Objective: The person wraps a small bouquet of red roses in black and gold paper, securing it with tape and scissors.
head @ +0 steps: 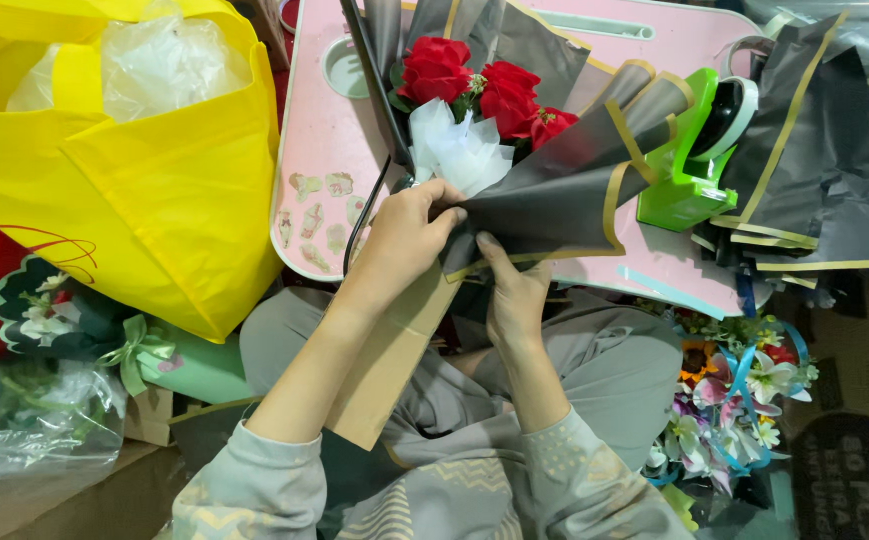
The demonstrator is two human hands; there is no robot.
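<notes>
A bouquet of red roses (475, 85) with white tissue (460, 150) lies over a pink lap table (325, 130). Black wrapping paper with gold edges (565, 185) is folded around it. My left hand (405, 235) grips the bouquet at its neck, fingers curled over the black paper. My right hand (513, 290) pinches the lower edge of the same black paper from below. A brown kraft paper piece (395, 350) sticks out beneath my left wrist, over my lap.
A large yellow bag (155, 180) with clear plastic inside stands at left. A green tape dispenser (695, 150) sits on the table at right, beside loose black gold-edged sheets (825, 170). Finished bouquets lie at lower left (75, 320) and lower right (735, 400).
</notes>
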